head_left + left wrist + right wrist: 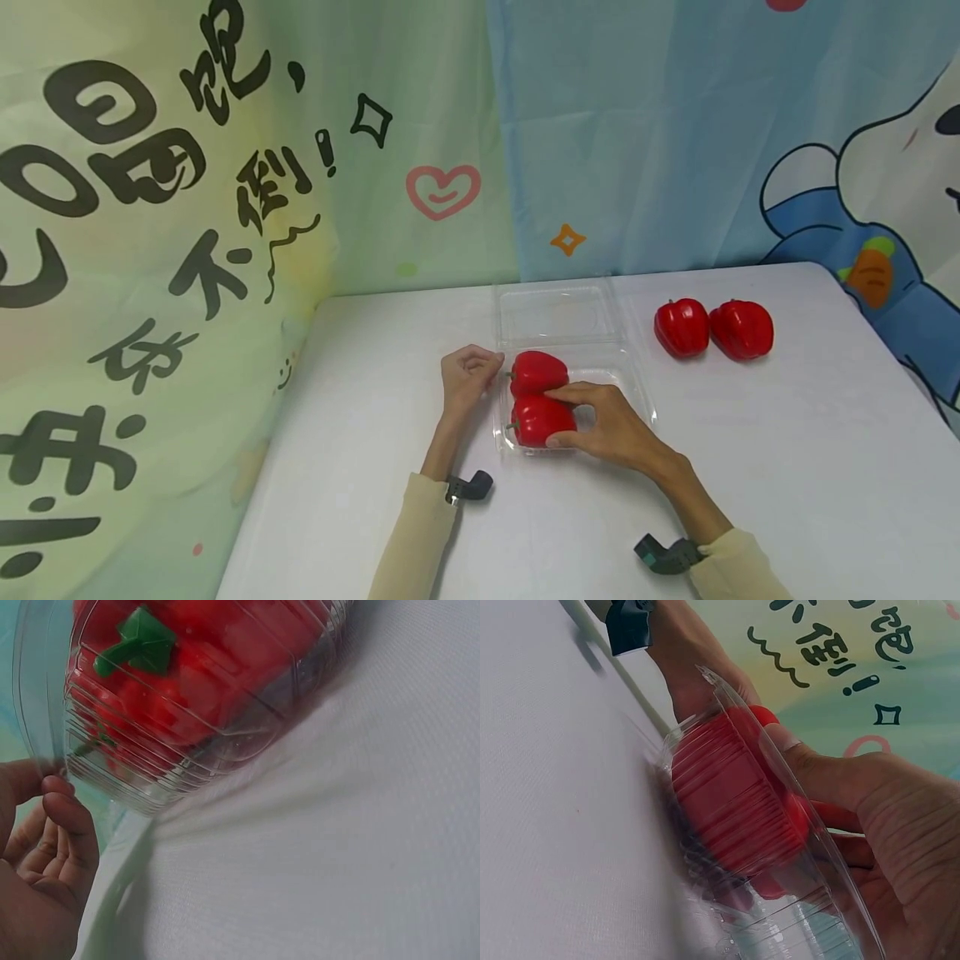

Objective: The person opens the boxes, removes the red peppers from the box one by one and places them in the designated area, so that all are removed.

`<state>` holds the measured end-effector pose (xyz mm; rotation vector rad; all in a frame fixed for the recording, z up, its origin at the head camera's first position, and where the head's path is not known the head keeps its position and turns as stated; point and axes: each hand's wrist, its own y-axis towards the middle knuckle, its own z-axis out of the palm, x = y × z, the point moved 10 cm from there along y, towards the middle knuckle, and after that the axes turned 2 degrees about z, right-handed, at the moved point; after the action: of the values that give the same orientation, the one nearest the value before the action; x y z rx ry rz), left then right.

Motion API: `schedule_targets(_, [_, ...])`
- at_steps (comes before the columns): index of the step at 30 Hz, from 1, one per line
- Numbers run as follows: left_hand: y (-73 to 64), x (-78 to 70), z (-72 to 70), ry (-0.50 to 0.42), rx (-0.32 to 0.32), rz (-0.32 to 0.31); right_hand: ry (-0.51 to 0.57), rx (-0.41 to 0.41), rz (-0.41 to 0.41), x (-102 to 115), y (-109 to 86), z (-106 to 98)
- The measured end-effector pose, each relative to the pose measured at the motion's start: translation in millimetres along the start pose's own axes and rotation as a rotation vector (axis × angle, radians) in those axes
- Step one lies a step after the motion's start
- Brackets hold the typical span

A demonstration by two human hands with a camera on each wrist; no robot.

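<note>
A clear plastic clamshell box [637, 392] lies with its lid [555, 312] folded back, away from the person. Two red bell peppers sit along its left side: a far pepper [537, 372] and a near pepper [542, 422], their green stems pointing left. My right hand [611, 425] holds the near pepper between thumb and fingers inside the box. With thumb and fingertips, my left hand [470, 379] pinches the box's left rim; the left wrist view shows this pinch beside a green stem [142, 645]. Through the ribbed wall, the right wrist view shows the near pepper [727, 795].
Two more red peppers stand side by side at the back right of the white table [750, 467], a left one [682, 328] and a right one [742, 330]. A printed curtain [420, 100] hangs behind and to the left.
</note>
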<state>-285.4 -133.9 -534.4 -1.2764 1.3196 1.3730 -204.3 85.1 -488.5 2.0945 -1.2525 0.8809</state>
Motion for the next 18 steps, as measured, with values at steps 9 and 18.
schedule_targets(9, [-0.2,-2.9,1.0,0.020,0.026,0.023,0.000,0.010,0.002,-1.9,-0.5,0.1])
schedule_targets(18, [0.4,-3.3,-0.7,0.019,0.014,0.009,0.054,0.085,0.035,-7.6,3.7,3.3])
